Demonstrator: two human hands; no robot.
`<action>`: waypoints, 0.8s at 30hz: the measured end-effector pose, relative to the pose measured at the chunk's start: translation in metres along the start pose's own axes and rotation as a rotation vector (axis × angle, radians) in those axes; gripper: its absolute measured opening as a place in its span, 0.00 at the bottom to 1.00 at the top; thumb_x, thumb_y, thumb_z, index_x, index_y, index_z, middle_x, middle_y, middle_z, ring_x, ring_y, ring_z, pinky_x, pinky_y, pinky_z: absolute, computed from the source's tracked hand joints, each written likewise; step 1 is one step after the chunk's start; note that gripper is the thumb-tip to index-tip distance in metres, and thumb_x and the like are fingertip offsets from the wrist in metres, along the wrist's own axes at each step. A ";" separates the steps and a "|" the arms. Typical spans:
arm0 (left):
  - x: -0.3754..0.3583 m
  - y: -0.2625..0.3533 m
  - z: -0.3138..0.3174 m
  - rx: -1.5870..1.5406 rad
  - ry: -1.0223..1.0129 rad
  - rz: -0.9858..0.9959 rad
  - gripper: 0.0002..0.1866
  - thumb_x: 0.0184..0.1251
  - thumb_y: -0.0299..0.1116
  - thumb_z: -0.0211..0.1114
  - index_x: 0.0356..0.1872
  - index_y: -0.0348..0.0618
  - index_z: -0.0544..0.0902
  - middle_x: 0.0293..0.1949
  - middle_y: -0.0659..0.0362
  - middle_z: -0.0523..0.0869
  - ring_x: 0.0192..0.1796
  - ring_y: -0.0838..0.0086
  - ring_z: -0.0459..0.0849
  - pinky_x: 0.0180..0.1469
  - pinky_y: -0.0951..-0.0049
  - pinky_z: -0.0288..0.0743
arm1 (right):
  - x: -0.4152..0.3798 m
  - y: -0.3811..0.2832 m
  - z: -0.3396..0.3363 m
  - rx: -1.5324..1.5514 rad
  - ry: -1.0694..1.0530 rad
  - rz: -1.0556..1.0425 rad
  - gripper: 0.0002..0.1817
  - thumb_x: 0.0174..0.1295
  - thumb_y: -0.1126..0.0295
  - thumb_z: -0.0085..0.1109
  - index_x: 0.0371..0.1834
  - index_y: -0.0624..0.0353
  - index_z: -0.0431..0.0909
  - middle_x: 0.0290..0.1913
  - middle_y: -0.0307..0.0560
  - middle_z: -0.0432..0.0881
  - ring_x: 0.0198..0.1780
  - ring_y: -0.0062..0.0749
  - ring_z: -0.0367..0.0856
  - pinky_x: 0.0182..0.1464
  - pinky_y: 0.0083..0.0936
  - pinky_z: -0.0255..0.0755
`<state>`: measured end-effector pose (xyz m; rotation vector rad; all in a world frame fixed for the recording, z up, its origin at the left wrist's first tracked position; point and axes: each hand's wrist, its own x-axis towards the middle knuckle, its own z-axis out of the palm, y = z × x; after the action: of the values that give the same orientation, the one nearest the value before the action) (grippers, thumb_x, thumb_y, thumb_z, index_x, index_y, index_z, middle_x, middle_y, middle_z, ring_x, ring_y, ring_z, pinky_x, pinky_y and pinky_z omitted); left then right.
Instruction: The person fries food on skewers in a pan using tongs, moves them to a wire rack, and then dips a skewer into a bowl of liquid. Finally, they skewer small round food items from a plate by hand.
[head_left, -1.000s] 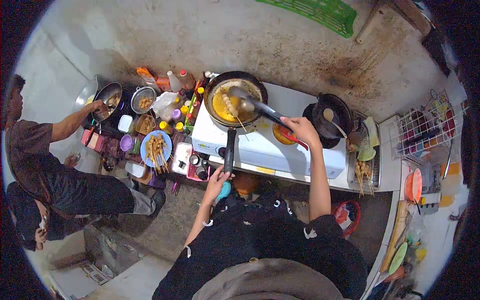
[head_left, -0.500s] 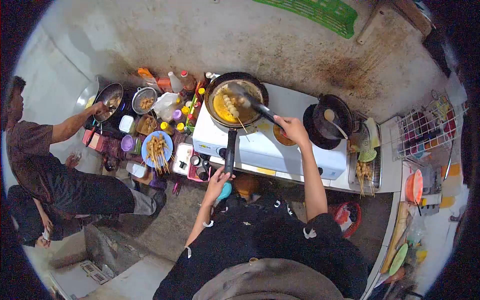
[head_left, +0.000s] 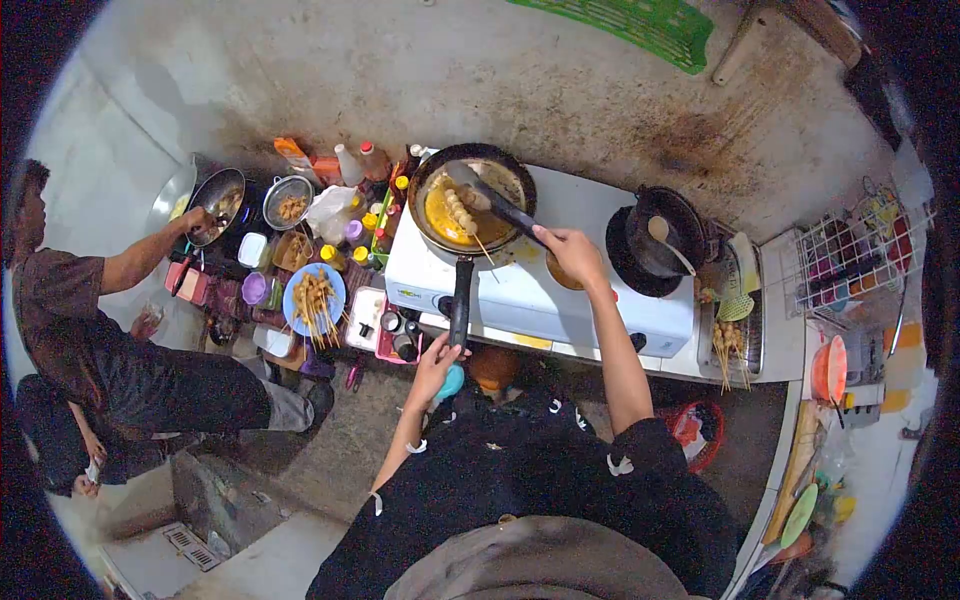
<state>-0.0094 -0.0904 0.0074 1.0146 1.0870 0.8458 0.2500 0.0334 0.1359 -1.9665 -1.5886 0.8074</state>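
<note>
Skewered balls (head_left: 459, 214) lay in the frying pan (head_left: 474, 151), on top of a yellow-orange layer, with the bare end of the stick poking out over the pan's near rim. The person's left hand (head_left: 432, 368) was closed round the end of the pan's black handle (head_left: 461, 308), which pointed back toward the body. The right hand (head_left: 572, 258), to the right of the pan, gripped a black-handled spatula (head_left: 505, 210) that slanted in over the rim, its grey head beside the balls; whether it touched them, I cannot tell.

Beneath the pan was a white stove (head_left: 560, 308). Right of the pan, on the same stove, sat a black pot (head_left: 690, 218) with a ladle (head_left: 658, 231) resting in it. Farther right, beyond the pot, more skewers (head_left: 731, 345) lay in a tray beneath a green slotted spoon (head_left: 736, 308). Left of the pan stood bottles (head_left: 375, 160), a metal strainer (head_left: 288, 203) and a blue plate (head_left: 337, 280) piled with skewered food (head_left: 313, 298). At the far left of the pan, a co-worker (head_left: 70, 290) reached one hand to a smaller pan (head_left: 222, 186).
</note>
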 end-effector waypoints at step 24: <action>-0.001 0.007 -0.001 -0.037 -0.023 -0.007 0.24 0.63 0.31 0.53 0.57 0.31 0.61 0.36 0.54 0.80 0.40 0.76 0.78 0.44 0.78 0.69 | 0.024 0.005 0.011 0.012 -0.017 0.012 0.32 0.53 0.42 0.48 0.27 0.68 0.78 0.23 0.62 0.77 0.31 0.53 0.77 0.38 0.38 0.69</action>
<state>-0.0108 -0.0891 0.0139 0.9868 1.0515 0.8444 0.2490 0.0564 0.1211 -1.9681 -1.5792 0.8379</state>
